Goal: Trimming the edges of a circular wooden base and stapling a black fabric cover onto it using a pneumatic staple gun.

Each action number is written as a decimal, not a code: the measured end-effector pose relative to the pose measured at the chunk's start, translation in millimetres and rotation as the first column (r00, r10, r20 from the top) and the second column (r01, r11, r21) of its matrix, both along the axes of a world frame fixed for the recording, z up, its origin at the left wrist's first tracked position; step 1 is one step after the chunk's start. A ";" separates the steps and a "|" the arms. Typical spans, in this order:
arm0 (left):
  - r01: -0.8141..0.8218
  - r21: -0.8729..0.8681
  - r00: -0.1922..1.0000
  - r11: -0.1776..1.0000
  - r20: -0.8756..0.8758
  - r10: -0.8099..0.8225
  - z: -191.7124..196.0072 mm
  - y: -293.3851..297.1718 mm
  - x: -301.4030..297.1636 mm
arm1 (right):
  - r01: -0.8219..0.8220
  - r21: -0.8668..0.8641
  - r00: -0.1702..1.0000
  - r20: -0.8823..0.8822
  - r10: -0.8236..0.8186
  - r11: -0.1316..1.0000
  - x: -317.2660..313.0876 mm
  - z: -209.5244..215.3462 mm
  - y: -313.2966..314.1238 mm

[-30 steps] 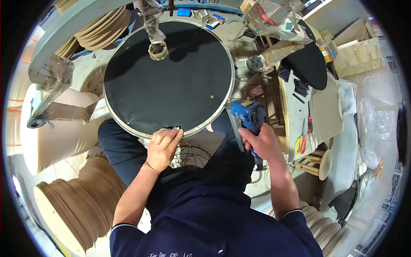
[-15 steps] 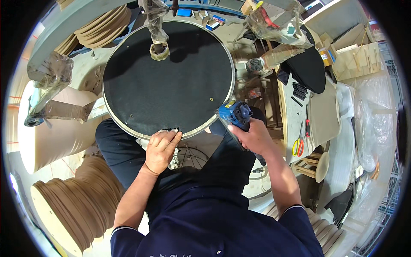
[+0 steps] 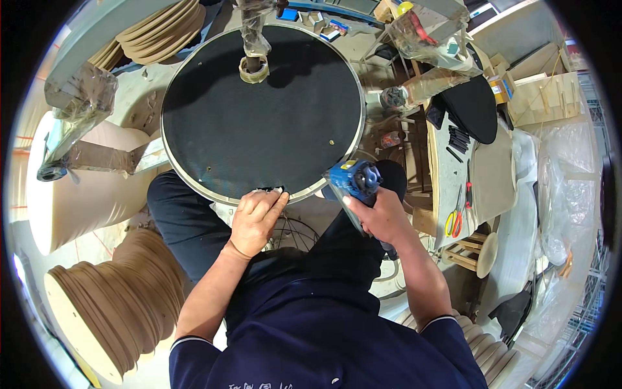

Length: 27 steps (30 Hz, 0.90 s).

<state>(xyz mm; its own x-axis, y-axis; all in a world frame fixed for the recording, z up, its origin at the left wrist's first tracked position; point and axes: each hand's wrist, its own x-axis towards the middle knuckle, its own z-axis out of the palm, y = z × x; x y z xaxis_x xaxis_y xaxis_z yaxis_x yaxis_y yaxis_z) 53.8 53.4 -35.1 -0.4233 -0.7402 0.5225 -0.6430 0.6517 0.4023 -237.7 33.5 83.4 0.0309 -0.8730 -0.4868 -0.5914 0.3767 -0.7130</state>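
Note:
A large round panel (image 3: 259,117) covered in black fabric, with a pale rim, lies in front of me above my knees. My left hand (image 3: 258,219) is at its near edge, fingers bent over the rim and pressed on the fabric, where a bit of black material bunches at the fingertips. My right hand (image 3: 382,214) is closed round the handle of a blue staple gun (image 3: 353,178). The gun's front end is beside the panel's near right rim; whether it touches cannot be told.
A tape-wrapped post (image 3: 254,39) stands over the panel's far part. Stacked wooden discs (image 3: 116,305) and a big pale roll (image 3: 91,188) are at left. At right, a bench holds scissors (image 3: 455,217), a red-handled screwdriver (image 3: 468,194) and black strips (image 3: 459,139). A small stool (image 3: 486,254) stands nearby.
The whole view has shifted slightly. Against the panel, the staple gun has come a little to the left and nearer to me. My left hand keeps its hold at the near rim.

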 end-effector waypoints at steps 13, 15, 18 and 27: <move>-0.025 0.029 1.000 0.999 -0.012 0.025 -3.4 1.2 -20.3 | 0.019 0.166 0.998 -0.062 -0.009 0.986 17.5 8.2 7.7; -0.029 0.036 0.999 0.999 -0.012 0.030 -2.8 1.4 -24.2 | 0.029 0.102 0.998 -0.050 -0.024 0.994 17.2 5.4 11.3; -0.036 0.057 0.999 0.998 -0.012 0.036 -0.9 2.0 -30.5 | -0.008 0.054 0.997 -0.073 0.012 0.999 22.4 3.2 13.7; -0.024 0.064 1.000 0.998 0.013 0.024 2.0 0.3 -48.2 | -0.056 0.080 0.993 -0.100 0.064 0.995 23.8 -2.3 13.8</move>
